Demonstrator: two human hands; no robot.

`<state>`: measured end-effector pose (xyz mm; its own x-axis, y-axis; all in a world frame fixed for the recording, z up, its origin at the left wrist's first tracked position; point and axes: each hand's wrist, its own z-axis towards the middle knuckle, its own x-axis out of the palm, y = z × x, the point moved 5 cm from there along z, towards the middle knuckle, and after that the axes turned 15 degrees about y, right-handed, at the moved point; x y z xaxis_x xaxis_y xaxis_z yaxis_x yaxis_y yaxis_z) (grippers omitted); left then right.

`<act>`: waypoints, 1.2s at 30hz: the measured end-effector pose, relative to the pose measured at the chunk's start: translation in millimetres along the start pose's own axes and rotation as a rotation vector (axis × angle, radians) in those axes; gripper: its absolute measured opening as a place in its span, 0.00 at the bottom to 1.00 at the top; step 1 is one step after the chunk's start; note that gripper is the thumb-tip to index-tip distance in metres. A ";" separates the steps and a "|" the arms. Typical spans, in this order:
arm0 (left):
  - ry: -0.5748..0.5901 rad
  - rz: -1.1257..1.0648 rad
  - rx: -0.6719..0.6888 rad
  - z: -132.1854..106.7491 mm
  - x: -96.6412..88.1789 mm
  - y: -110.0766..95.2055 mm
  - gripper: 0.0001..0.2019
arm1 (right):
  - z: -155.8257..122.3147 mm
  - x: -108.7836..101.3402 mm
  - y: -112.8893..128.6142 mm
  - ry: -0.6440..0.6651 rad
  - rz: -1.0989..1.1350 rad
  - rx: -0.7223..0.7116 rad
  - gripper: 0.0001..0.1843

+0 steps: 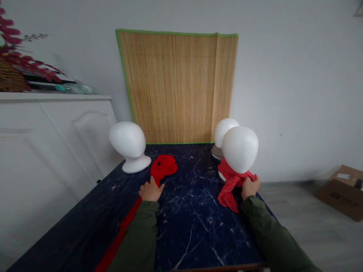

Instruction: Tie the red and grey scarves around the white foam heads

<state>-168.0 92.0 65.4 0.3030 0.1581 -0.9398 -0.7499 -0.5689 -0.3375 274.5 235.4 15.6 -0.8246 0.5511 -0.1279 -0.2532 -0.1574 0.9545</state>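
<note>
A long red scarf (163, 166) lies bunched on the dark table, its tail running toward the near left edge. My left hand (151, 190) is on this scarf, its fingers curled over the cloth. On the right, a coral-red scarf (231, 185) is wrapped round the neck of a white mannequin head (240, 149), with one end hanging down onto the table. My right hand (250, 186) grips that scarf at the right side of the neck. Left of the red scarf stands a bare white mannequin head (127, 141).
Behind the right head stands another white mannequin head (225, 128) with a grey-brown cloth (217, 152) at its neck. A bamboo mat (176, 87) hangs on the wall. The blue marbled table (193, 219) adjoins a white cabinet (56, 132). Cardboard boxes (340, 196) sit on the floor.
</note>
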 end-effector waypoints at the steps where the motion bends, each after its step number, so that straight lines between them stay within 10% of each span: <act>1: 0.014 0.010 0.015 1.3 2.3 0.5 0.31 | -7.2 -0.8 4.9 -0.026 0.001 -0.001 0.31; 7: 0.049 0.003 0.178 6.8 12.0 -16.0 0.32 | -91.5 -11.4 68.5 0.084 -0.034 -0.421 0.30; 11: 0.080 -0.028 0.232 9.5 15.4 -21.9 0.19 | -160.3 17.4 92.3 0.704 0.058 -0.593 0.16; 15: 0.057 -0.114 0.418 -8.4 13.1 -42.3 0.13 | -201.5 72.4 84.6 1.192 0.240 -0.182 0.18; 18: 0.051 -0.204 0.643 -40.9 12.5 -69.6 0.14 | -211.8 108.9 79.0 1.295 0.571 0.319 0.29; 22: 0.157 -0.313 0.931 -93.3 13.7 -102.1 0.08 | -210.4 131.3 91.1 1.466 0.939 0.618 0.29; 26: 0.283 -0.660 1.047 -114.0 2.4 -106.5 0.07 | -187.3 129.6 80.9 1.318 0.992 0.781 0.13; 36: -0.199 -1.330 0.340 -31.2 -6.9 -22.2 0.15 | -144.6 119.6 66.3 0.953 1.133 0.726 0.09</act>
<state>-135.1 78.4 81.0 0.8285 0.5486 0.1127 -0.0807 0.3161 -0.9453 85.9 172.4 24.7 -0.4772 -0.2837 0.8317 0.7059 0.4400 0.5551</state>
